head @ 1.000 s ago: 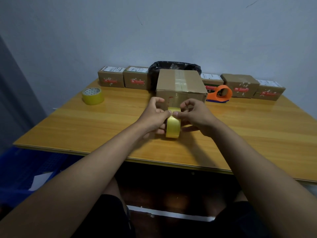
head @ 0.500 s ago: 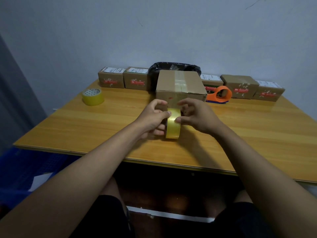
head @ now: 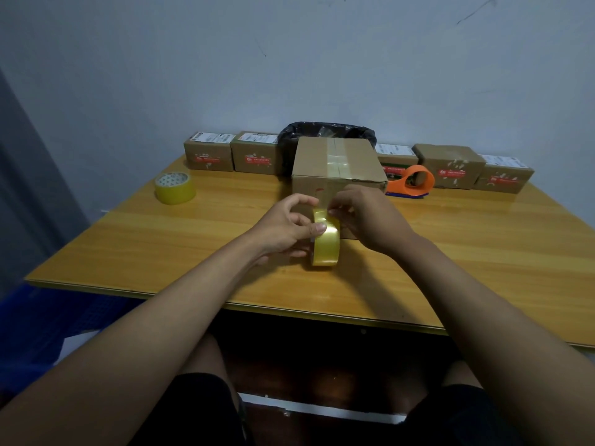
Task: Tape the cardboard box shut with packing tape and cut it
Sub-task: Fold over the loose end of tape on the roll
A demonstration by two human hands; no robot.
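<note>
A brown cardboard box (head: pixel 336 162) stands mid-table with clear tape strips along its top seam. In front of it a yellow roll of packing tape (head: pixel 325 241) stands on edge on the wooden table (head: pixel 193 239). My left hand (head: pixel 286 228) grips the roll, thumb pressed on its outer face. My right hand (head: pixel 367 217) pinches the tape at the top of the roll, close against the box's front face. The tape's loose end is hidden under my fingers.
A second yellow tape roll (head: pixel 175 187) lies at the back left. An orange tape dispenser (head: pixel 412 181) sits right of the box. Several small labelled boxes (head: pixel 209 155) line the back edge, with a black bag (head: pixel 325 132) behind the big box.
Both hands and the roll have shifted slightly toward the box. My right fingers have moved up over the top of the roll, nearer the box's front face.
</note>
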